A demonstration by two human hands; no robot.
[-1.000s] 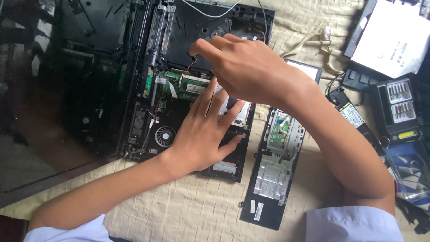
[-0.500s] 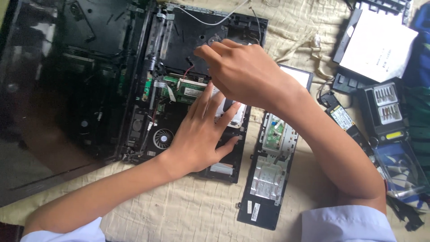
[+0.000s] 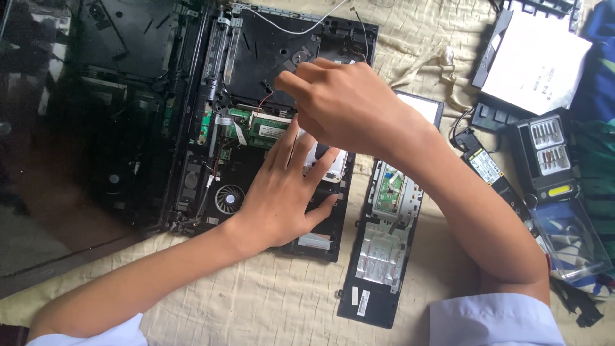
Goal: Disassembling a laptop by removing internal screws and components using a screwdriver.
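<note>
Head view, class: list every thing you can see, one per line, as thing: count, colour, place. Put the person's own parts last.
laptop base: one, black, opened, centre left on the cloth
screen: one, black and glossy, far left
fan: one, grey, lower left of the base
memory card: one, green, middle of the base
cover panel: one, black with silver foil, right of the base
bit case: one, black, lid open, far right
flat drive: one, white-topped, top right
cloth: one, beige, quilted, under everything
left hand: flat on the base, fingers spread
right hand: curled above the base, contents unclear
</note>
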